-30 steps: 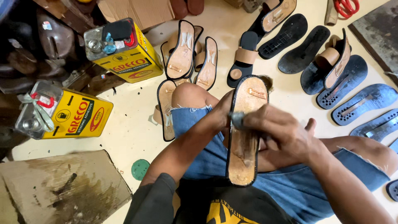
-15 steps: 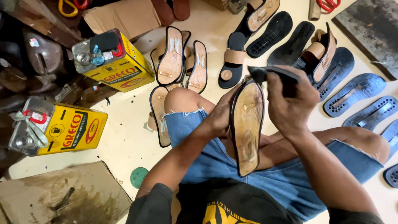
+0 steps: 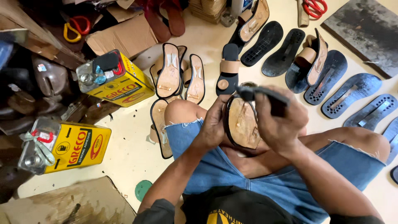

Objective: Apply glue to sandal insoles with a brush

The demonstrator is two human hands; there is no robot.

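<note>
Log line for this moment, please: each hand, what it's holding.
left hand: grips tan black-edged sandal sole over lap | right hand: holds dark brush-like tool at sole's top | nearby: yellow metal cans

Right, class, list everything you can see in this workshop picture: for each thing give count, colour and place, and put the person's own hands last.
Sandal insole: one, tan with black edge, held over the lap.
Dark tool: one, black, at the insole's top end.
Adhesive tins: two, yellow, on the floor at left.
Tan insoles: several, on the floor beyond the knee.
Rubber soles: several, dark blue-black, in a row at right.
Scissors: one pair, red handles, top right.
Round lid: one, green, on the floor, bottom left.
Cardboard: brown, top left.
Denim shorts: blue, on the person.
Left hand: grips the insole's edge.
Right hand: holds the dark tool.
</note>
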